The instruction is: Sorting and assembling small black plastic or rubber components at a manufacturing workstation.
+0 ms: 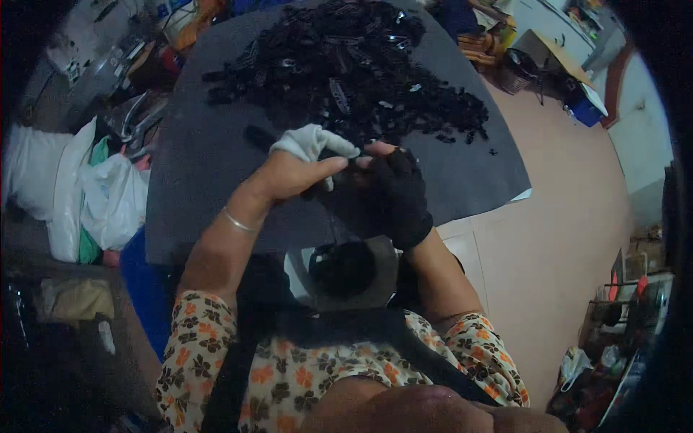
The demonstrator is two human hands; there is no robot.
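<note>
We pinch a small black part (359,163) between our left hand (299,173), fingers wrapped in white cloth (312,141), and gloved right hand (399,191). Beyond the grip lies the black parts pile (346,65); a slip could drop ours among them.

White cloth (312,141), black glove (401,195), dark grey mat (195,159), black parts (346,65), orange-flowered sleeves (198,335)
</note>
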